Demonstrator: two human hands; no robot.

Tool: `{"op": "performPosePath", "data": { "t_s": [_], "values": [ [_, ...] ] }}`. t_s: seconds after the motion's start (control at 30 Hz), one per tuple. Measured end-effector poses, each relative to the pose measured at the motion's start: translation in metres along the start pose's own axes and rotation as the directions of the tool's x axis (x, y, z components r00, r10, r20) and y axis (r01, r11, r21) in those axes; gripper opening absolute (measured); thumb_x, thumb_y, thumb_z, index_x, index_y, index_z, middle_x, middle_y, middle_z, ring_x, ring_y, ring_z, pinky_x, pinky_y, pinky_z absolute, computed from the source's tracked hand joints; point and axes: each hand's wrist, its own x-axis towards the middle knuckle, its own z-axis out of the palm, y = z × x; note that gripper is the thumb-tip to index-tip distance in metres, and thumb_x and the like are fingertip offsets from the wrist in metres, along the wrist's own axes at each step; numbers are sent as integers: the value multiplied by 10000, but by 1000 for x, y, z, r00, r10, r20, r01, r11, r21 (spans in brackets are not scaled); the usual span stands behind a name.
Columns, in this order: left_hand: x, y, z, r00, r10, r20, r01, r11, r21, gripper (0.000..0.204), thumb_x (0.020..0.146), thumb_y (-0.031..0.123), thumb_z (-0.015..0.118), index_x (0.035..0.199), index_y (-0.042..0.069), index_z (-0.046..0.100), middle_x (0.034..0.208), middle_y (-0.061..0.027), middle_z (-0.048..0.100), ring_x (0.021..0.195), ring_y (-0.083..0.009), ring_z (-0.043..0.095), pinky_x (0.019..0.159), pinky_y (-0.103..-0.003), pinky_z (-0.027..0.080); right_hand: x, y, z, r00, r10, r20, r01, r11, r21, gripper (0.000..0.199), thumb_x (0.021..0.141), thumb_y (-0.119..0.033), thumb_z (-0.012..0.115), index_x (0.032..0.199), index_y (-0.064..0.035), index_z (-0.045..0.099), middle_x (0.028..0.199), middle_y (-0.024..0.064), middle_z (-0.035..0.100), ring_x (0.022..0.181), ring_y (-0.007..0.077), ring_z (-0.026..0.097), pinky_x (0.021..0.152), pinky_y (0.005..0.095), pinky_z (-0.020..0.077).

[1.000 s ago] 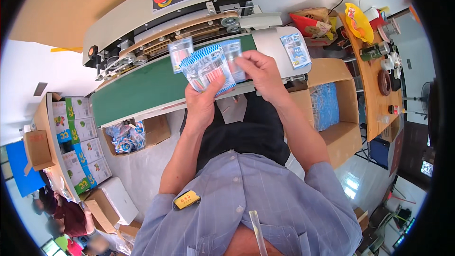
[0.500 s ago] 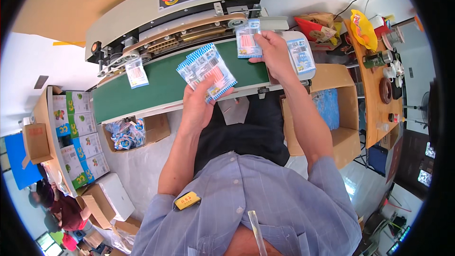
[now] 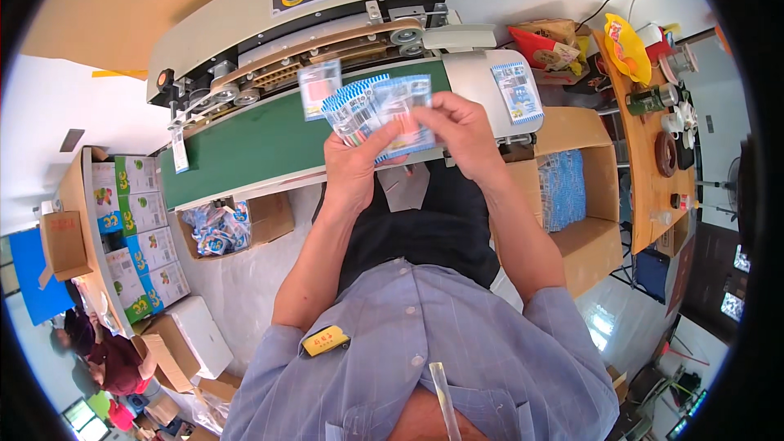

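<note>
Left hand (image 3: 353, 167) clasped fanned packets (image 3: 353, 118), right hand (image 3: 465, 132) pinched the front packet (image 3: 402, 106); any slack risked spilling them

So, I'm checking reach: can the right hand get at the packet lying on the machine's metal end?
Probably yes: the right hand is near that packet, nothing between them, though it touches fanned packets.

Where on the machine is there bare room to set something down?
Widest is the green belt, between the left-end packet and the blurred packet. A smaller bare strip of silver plate lies between the belt and the far-right packet. Mid-belt is crowded: left hand and right hand hold fanned packets there.
</note>
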Motion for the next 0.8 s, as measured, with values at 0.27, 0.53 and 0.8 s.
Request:
{"op": "performPosePath", "data": {
  "t_s": [0.27,0.53,0.8],
  "values": [
    [-2,6,-6,999,-28,40,33,991,-133,239,936,100,604,1158,12,620,1040,-81,684,868,-166,686,653,-329,623,34,-3,-42,940,61,-336,-36,996,81,174,959,-181,589,1015,-19,618,886,49,684,738,104,675,536,214,569],
    [-1,10,-12,999,-22,26,23,1000,-20,250,891,88,678,1130,21,644,1032,-73,693,834,-144,686,611,-283,610,68,5,-25,963,112,-245,-129,990,-54,210,950,-208,608,1039,-19,633,911,46,670,801,88,636,604,250,567],
    [3,3,-7,1000,17,-23,-17,1000,0,229,866,82,710,1086,37,669,983,-50,703,792,-130,684,591,-280,606,17,-15,7,995,23,-96,-24,1000,-18,222,933,-196,633,1057,-13,650,903,37,664,821,96,624,630,237,512]
  ]
}}
